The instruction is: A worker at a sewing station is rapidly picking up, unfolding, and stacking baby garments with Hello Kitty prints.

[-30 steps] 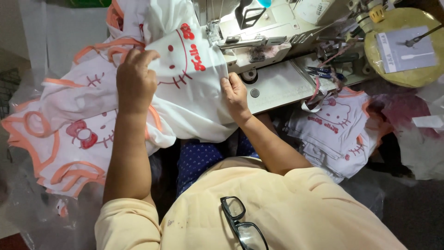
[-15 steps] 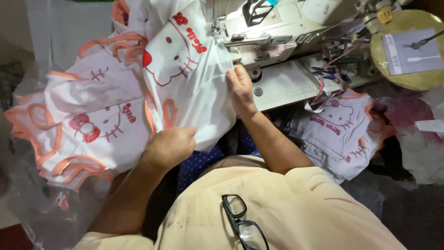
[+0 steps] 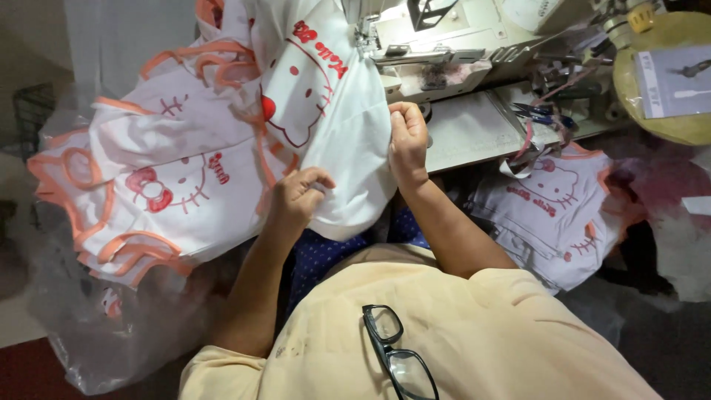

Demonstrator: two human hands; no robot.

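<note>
A white garment point(image 3: 337, 111) with a red cartoon cat print and orange trim lies across my lap and the sewing machine bed point(image 3: 474, 130). My left hand point(image 3: 296, 196) is closed on the garment's lower hem near my lap. My right hand point(image 3: 407, 137) is fisted on the garment's right edge, just in front of the sewing machine point(image 3: 437, 44). A pile of similar white garments point(image 3: 148, 178) spreads to the left of my left hand.
More printed garments point(image 3: 548, 207) hang at the right below the machine table. Scissors point(image 3: 544, 115) lie on the table's right part. A round yellow tray point(image 3: 666, 89) holding paper sits at far right. Clear plastic bagging point(image 3: 96, 326) lies lower left. Glasses point(image 3: 392, 355) hang on my shirt.
My left hand came down from the top of the garment to its lower hem and closed on it. The garment shifted right and up toward the machine. My right hand curled into a fist on the edge.
</note>
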